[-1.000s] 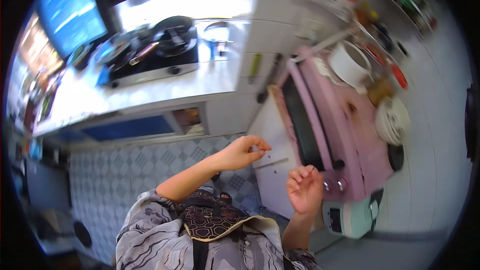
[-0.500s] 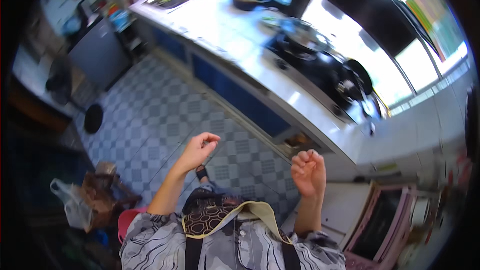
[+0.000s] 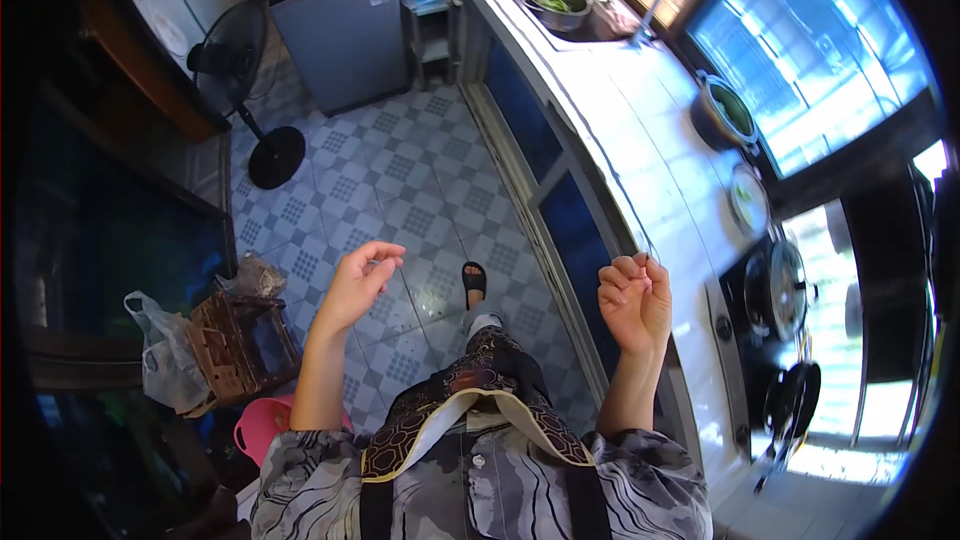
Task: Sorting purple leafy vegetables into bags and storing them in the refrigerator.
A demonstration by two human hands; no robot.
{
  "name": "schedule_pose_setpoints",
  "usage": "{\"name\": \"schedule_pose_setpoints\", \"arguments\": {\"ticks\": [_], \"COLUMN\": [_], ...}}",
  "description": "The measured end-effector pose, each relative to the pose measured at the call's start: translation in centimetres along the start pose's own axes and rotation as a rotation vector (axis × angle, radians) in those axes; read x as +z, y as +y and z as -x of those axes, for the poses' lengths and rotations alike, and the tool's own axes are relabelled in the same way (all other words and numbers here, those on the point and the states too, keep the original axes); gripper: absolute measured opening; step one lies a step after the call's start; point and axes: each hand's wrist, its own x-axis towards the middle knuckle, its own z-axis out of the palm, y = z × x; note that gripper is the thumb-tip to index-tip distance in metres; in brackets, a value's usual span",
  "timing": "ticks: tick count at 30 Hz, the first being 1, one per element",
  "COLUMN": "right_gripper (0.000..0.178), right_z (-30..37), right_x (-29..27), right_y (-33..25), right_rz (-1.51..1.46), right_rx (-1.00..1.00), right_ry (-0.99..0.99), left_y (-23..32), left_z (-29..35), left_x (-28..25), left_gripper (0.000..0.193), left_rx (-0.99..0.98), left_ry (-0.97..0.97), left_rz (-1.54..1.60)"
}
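My left hand (image 3: 358, 282) is raised over the tiled floor, its fingers loosely bent and the thumb a little apart, with nothing visible in it. On the other side my right hand (image 3: 636, 302) is held up near the counter's edge, palm toward me. Its fingers are curled and the fingertips meet the thumb; I see nothing between them. Neither hand appears to touch anything. Below them hangs a dark patterned apron (image 3: 425, 410) with a pale trim, over my grey patterned shirt. One foot in a black sandal (image 3: 473, 280) is on the floor.
The white counter (image 3: 655, 175) runs along the right, with a sink holding a pot of greens (image 3: 558, 5), another pot (image 3: 722, 115), a plate (image 3: 748, 200) and a stove with a lidded pan (image 3: 775, 288). A standing fan (image 3: 275, 155), grey fridge (image 3: 340, 35) and wooden stool (image 3: 240, 350) stand left.
My view has turned left and I have moved along the counter; the stove is now at the right edge, the sink and fan more fully visible. Both hands keep nearly the same pose.
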Motion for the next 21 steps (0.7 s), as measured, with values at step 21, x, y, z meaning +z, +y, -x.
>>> {"name": "schedule_pose_setpoints", "arguments": {"ticks": [21], "right_gripper": [0.009], "right_z": [-61.7], "right_x": [16.1], "right_y": [2.3], "right_rz": [0.084], "right_rx": [0.265], "right_ry": [-0.266], "left_y": [2.6], "left_z": [-42.2], "left_x": [-20.1], "left_gripper": [0.021], "left_rx": [-0.155], "left_ry": [0.292], "left_rz": [0.211]}}
